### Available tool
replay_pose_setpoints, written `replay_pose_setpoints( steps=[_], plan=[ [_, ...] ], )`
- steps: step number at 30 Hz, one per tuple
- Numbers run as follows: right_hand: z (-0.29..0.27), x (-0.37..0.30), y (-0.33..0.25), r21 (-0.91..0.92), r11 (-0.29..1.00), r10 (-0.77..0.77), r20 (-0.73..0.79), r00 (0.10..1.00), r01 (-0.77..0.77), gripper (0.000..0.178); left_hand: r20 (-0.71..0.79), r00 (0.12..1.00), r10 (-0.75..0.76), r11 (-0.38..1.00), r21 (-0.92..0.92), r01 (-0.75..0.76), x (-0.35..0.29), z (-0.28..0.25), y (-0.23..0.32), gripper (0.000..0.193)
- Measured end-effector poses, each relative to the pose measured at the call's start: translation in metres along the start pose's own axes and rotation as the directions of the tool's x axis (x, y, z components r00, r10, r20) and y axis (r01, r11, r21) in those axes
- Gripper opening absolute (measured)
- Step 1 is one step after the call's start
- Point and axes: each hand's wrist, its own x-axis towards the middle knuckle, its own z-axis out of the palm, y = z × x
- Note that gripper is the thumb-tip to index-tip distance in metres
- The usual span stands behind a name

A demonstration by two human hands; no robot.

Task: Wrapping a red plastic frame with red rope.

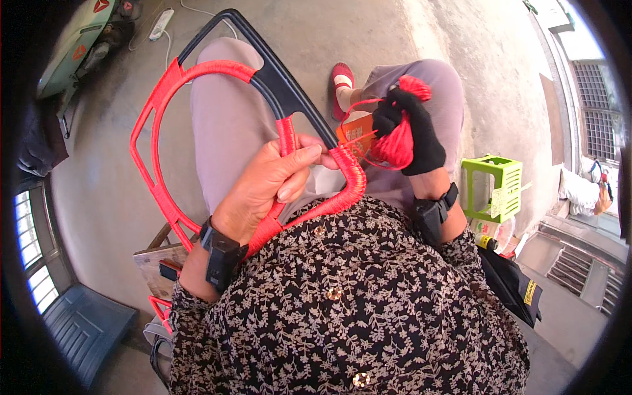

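A black frame (293,92) with a ring inside it rests slanted across my lap, much of it wrapped in red cord (350,172). My bare left hand (280,174) is closed round a red-wrapped bar of the frame, near where the wrapping meets bare black. In its black glove, my right hand (415,128) grips a bundle of red cord (396,146), its fingers curled round the middle. A strand runs from the bundle to the wrapped corner of the frame. Part of an orange printed piece (355,130) shows behind that strand.
A green plastic stool (492,187) stands on the floor to the right, a black bag (510,280) nearer me. At left are a blue chair (89,329) and a wooden board (150,263). A white power strip (161,24) with cable lies at the far left.
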Motion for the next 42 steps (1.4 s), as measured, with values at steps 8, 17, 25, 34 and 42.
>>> replay_pose_setpoints(
  steps=[8, 17, 25, 34, 42],
  plan=[
    [0.037, -0.015, -0.019, -0.890, 0.405, -0.205, -0.312, 0.928, -0.210, 0.029, -0.012, 0.990, 0.143, 0.989, 0.047, -0.142, 0.006, -0.012, -0.011, 0.021],
    [0.117, -0.024, -0.016, -0.446, -0.889, -0.389, 0.614, 0.687, -0.104, 0.048, -0.064, 0.969, 0.238, 0.967, -0.073, -0.243, -0.001, -0.006, -0.005, 0.031],
    [0.086, -0.013, 0.038, -0.793, -0.385, -0.179, 0.566, 0.805, 0.472, 0.029, -0.079, 0.920, 0.383, 0.913, -0.116, -0.390, -0.001, -0.001, 0.000, 0.043],
    [0.068, -0.013, 0.010, -0.978, 0.096, 0.435, -0.127, 0.892, -0.186, 0.026, -0.072, 0.942, 0.327, 0.924, 0.234, -0.303, 0.000, -0.007, -0.007, 0.056],
    [0.024, -0.008, 0.002, -1.000, 0.013, 0.017, -0.022, 1.000, -0.022, 0.035, 0.037, 0.959, 0.282, 0.936, 0.210, -0.283, -0.002, -0.002, -0.001, 0.062]
  ],
)
